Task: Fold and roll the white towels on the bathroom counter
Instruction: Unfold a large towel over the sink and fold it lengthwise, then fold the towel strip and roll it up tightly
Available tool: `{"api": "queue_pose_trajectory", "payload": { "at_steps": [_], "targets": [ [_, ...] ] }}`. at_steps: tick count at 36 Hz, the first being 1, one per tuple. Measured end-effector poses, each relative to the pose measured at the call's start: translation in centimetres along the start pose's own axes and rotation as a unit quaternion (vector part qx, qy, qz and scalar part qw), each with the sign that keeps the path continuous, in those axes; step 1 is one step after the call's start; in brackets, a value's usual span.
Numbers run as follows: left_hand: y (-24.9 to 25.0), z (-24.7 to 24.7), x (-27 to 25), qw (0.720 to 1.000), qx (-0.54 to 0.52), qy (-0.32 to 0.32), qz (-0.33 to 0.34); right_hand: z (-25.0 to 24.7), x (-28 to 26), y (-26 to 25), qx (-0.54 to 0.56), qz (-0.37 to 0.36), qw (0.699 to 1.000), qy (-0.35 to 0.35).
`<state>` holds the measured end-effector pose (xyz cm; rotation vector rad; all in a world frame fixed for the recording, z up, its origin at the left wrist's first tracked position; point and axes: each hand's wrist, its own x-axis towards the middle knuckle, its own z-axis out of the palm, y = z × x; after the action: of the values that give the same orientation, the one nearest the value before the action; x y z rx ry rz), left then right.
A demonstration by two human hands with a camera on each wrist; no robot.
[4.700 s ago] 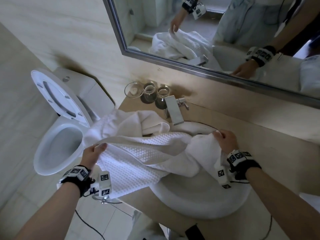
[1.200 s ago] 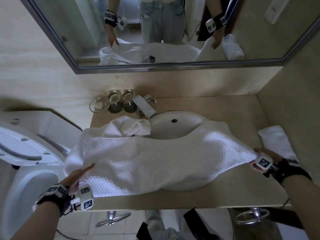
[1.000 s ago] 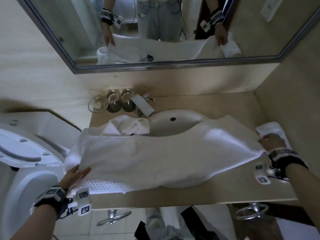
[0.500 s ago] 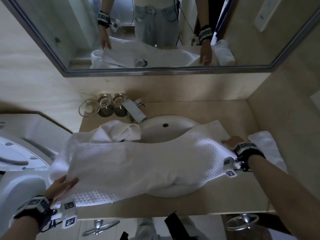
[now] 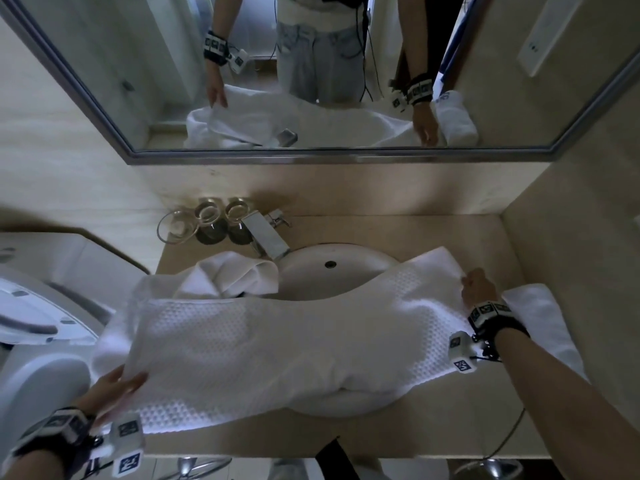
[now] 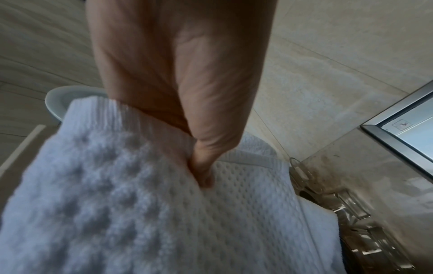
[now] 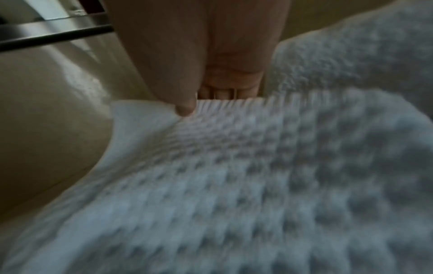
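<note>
Across the sink (image 5: 332, 271), waffle towel (image 5: 277, 348) spans the counter (image 5: 433, 434), pulled taut to square the fold. Left hand (image 5: 114, 386) pinches its near-left end; right hand (image 5: 479, 287) pinches the far-right corner. Rolled towel (image 5: 540, 313) is parked right, out of the way.

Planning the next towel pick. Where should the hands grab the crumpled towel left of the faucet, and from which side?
Pinch the crumpled towel at its raised fold nearest the sink, probably from above. That ridge stands clear; its near part lies under the waffle towel, and the glasses crowd the back.
</note>
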<state>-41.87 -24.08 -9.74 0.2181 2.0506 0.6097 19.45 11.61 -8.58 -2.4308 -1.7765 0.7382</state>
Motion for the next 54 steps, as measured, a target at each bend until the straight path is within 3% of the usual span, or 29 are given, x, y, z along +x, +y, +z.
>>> {"api": "queue_pose_trajectory", "payload": {
  "at_steps": [2,5,8,11,18,25,30,35,41,43,46,51,54],
  "targets": [
    [1.7,0.9,-2.4,1.000,-0.017,0.009,-0.004,-0.2,0.8,-0.2,-0.015,-0.032,0.999,0.000],
    [0.8,0.6,-1.8,0.999,-0.016,0.028,-0.015,0.2,1.7,-0.5,-0.060,-0.054,0.996,-0.035],
    [-2.8,-0.9,2.2,0.999,-0.006,0.021,-0.042,1.3,2.3,-0.2,-0.099,0.003,0.992,-0.074],
    [0.3,0.5,-2.3,0.998,-0.005,0.017,-0.053,2.0,2.2,0.5,-0.064,0.036,0.992,-0.103],
    [0.5,1.2,-4.1,0.997,-0.024,-0.002,-0.077,1.3,2.1,1.6,-0.103,0.041,0.985,-0.134],
    [0.9,2.1,-7.3,0.994,-0.032,-0.075,-0.076,-4.0,5.0,1.1,-0.242,-0.081,0.964,-0.078],
    [-0.3,5.3,-8.3,0.990,-0.019,-0.102,-0.091,-8.9,7.6,-0.4,-0.155,-0.097,0.983,-0.002],
    [-0.7,10.2,-11.2,0.982,0.038,-0.154,-0.105,-12.1,8.8,-2.0,-0.170,-0.094,0.981,0.002],
    [-4.4,14.7,-11.8,0.977,0.097,-0.149,-0.117,-10.8,10.8,-0.9,-0.174,-0.126,0.976,0.032],
    [-4.7,15.6,-12.6,0.972,0.128,-0.150,-0.125,-9.6,10.6,-0.5,-0.170,-0.067,0.983,0.019],
    [-4.6,15.4,-12.8,0.958,0.156,-0.182,-0.160,-7.4,9.1,-0.7,-0.103,-0.006,0.995,0.000],
    [-2.1,12.4,-10.6,0.946,0.224,-0.177,-0.153,-4.3,5.7,-0.7,0.006,-0.020,0.998,0.067],
    [1.2,10.6,-9.4,0.944,0.266,-0.153,-0.123,-3.0,3.3,-1.5,0.204,0.037,0.978,0.028]
  ]
}}
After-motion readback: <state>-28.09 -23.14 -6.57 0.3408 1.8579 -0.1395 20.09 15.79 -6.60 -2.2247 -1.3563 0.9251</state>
